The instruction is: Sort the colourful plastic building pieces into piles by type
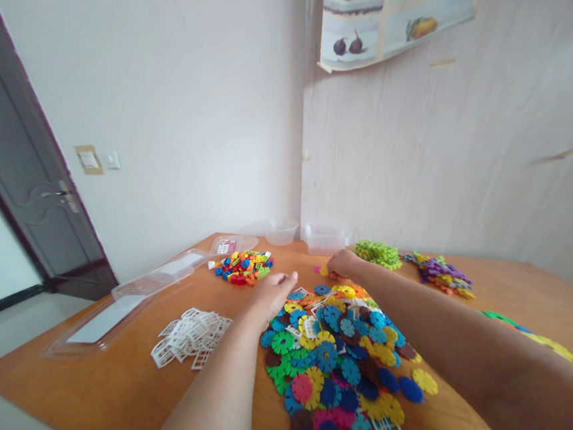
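My left hand (274, 291) is at the far left edge of a large heap of flower-shaped plastic discs (326, 355); its thumb is stretched out, nothing shows in it, and some of its fingers are hidden. Beyond the heap, my right hand (344, 264) is closed, its fingertips on a small yellow disc (324, 271). A small pink piece (317, 269) shows just left of the yellow one. The heap mixes blue, green, yellow, brown and pink discs, with several white lattice pieces (388, 428) among them.
White lattice pieces (191, 337) are piled at the left. Small coloured building bricks (243, 267) lie behind. Clear tubs (282, 231) and lids (109, 317) stand along the back and left. Green pieces (377, 254) and purple pieces (445, 275) lie to the right.
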### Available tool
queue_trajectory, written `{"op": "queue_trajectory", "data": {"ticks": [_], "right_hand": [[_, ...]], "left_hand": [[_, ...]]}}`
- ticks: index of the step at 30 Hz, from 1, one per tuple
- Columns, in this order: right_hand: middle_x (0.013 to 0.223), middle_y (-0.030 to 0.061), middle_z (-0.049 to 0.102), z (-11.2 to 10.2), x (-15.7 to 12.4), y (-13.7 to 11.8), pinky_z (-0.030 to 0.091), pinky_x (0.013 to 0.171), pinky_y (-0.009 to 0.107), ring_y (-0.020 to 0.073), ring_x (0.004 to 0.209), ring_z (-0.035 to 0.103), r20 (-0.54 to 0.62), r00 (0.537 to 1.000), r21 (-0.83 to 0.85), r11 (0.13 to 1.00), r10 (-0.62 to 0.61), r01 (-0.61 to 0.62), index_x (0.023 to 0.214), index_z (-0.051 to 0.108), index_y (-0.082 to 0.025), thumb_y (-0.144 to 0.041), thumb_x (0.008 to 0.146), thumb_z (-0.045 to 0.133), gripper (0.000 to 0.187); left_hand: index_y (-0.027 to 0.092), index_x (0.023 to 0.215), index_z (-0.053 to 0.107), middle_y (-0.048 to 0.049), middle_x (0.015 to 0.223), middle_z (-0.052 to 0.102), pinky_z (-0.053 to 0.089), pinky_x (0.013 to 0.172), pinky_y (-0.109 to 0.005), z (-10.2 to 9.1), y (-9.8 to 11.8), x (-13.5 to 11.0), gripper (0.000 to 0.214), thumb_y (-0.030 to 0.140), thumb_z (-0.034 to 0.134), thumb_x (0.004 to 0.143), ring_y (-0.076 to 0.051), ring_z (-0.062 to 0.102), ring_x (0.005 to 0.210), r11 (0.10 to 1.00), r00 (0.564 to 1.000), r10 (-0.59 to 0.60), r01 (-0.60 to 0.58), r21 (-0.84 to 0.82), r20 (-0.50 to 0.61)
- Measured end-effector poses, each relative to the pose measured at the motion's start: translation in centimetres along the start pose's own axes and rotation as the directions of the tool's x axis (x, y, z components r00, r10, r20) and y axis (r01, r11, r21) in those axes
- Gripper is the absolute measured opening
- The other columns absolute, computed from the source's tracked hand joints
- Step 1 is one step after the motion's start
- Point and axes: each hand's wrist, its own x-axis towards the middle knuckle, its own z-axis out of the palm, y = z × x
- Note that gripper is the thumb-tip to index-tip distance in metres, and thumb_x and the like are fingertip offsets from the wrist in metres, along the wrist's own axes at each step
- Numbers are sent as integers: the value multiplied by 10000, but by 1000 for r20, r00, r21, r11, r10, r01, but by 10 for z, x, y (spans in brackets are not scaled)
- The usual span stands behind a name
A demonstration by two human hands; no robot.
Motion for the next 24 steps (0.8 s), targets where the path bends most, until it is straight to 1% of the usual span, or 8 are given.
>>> {"op": "queue_trajectory", "data": {"ticks": [6, 11, 14, 15, 17, 20, 21, 24], "right_hand": [[1259, 89, 619, 1, -2, -1, 552, 882, 439, 227, 1064, 626, 27, 995, 75, 992, 96, -98, 1246, 597, -196, -348, 956, 608, 327], [1258, 88, 618, 3, -8, 7, 553, 882, 429, 217, 1053, 629, 2, 989, 139, 979, 149, -148, 1242, 600, -197, -352, 962, 597, 320], [1219, 84, 632, 2, -17, 14, 563, 854, 408, 202, 1010, 641, -21, 986, 160, 974, 164, -159, 1226, 604, -186, -357, 966, 592, 312], [1182, 76, 643, 0, -21, 16, 569, 828, 390, 188, 970, 649, -29, 987, 163, 975, 160, -153, 1209, 608, -176, -362, 967, 590, 306], [1042, 55, 672, -4, -33, 19, 569, 719, 318, 151, 838, 655, -44, 990, 162, 979, 135, -126, 1116, 632, -148, -359, 959, 601, 265], [780, 16, 662, -11, -58, 19, 463, 530, 203, 105, 648, 610, -58, 997, 154, 987, 56, -47, 885, 644, -137, -310, 897, 654, 174], [729, 3, 651, -13, -67, 20, 432, 508, 191, 100, 627, 600, -54, 998, 149, 989, 21, -12, 835, 637, -147, -296, 869, 671, 156], [656, -26, 633, -15, -96, 21, 419, 520, 196, 102, 598, 584, 12, 998, 128, 990, -68, 66, 779, 626, -173, -313, 807, 704, 162]], "left_hand": [[191, 838, 697, -60, 790, 721, 450, 698, -309, 0, 0, 0, 556, 712, 512, 781, -258, 651, 826, 1000, 1000, -5, 5, -4, 0], [187, 836, 695, -57, 781, 719, 443, 680, -300, 1, 1, 0, 565, 720, 521, 767, -248, 646, 805, 1000, 1000, -18, 18, -8, -1], [183, 840, 700, -53, 787, 720, 444, 676, -298, 1, 2, -1, 570, 720, 523, 767, -244, 643, 802, 1000, 1000, -12, 12, -10, 8], [182, 840, 702, -52, 789, 720, 446, 678, -298, 1, 3, -2, 570, 719, 528, 764, -243, 642, 803, 1000, 1000, -12, 13, -9, 12], [181, 836, 706, -48, 792, 722, 452, 683, -296, 1, 5, -2, 569, 720, 544, 754, -243, 644, 810, 1000, 1000, -16, 16, -8, 22], [183, 837, 712, -46, 820, 733, 461, 698, -292, 1, 6, -3, 569, 725, 568, 741, -241, 651, 830, 1000, 999, -12, 12, -20, 35], [183, 842, 715, -47, 838, 738, 466, 709, -292, 1, 7, -4, 568, 724, 574, 741, -240, 655, 841, 999, 999, -7, 9, -31, 41], [183, 867, 725, -55, 885, 754, 477, 768, -301, 1, 7, -5, 549, 703, 589, 756, -243, 671, 887, 997, 997, 4, 3, -81, 77]]}}
